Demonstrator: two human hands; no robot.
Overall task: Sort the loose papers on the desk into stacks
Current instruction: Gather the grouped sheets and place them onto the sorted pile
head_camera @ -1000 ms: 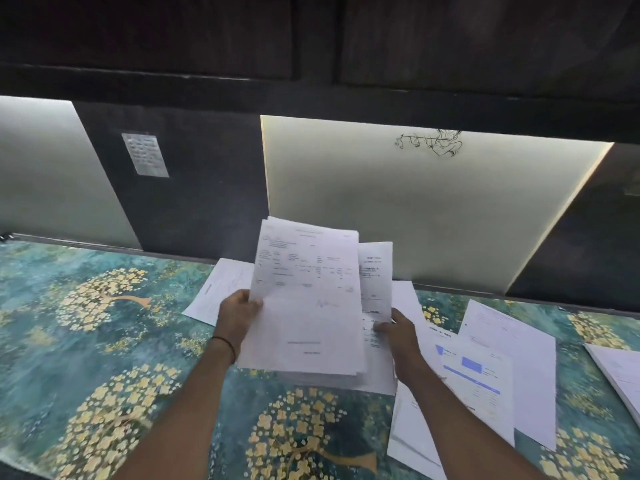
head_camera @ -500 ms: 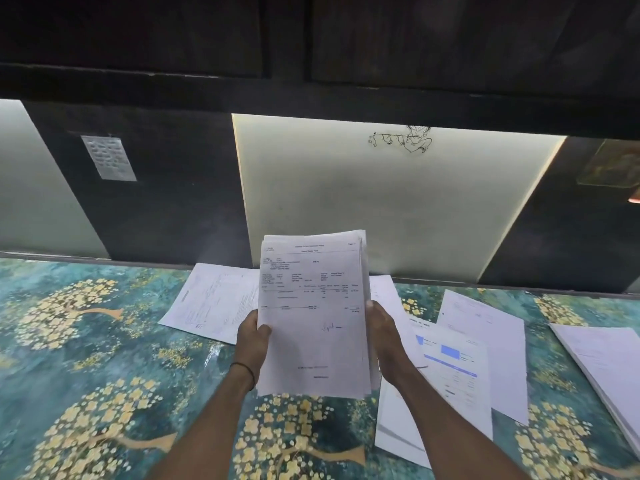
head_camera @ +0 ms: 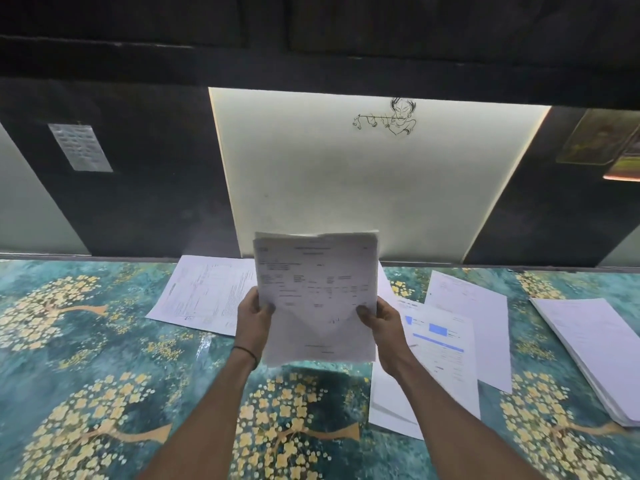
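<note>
Now the fanned sheets are squared into one bundle (head_camera: 315,296), upright above the desk (head_camera: 86,341); our left hand (head_camera: 254,317) and right hand (head_camera: 382,320) each pinch a side edge, so it looks ready to stack.

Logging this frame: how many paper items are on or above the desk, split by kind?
Sheaf gripped by left hand and right hand: 1
Thick stack at the right edge of the desk: 1
Blue-block sheet: 1
Plain loose sheets: 3 (left sheet, right sheet, under sheet beneath the blue-block one); overlaps may hide more
Total: 6 visible
</note>
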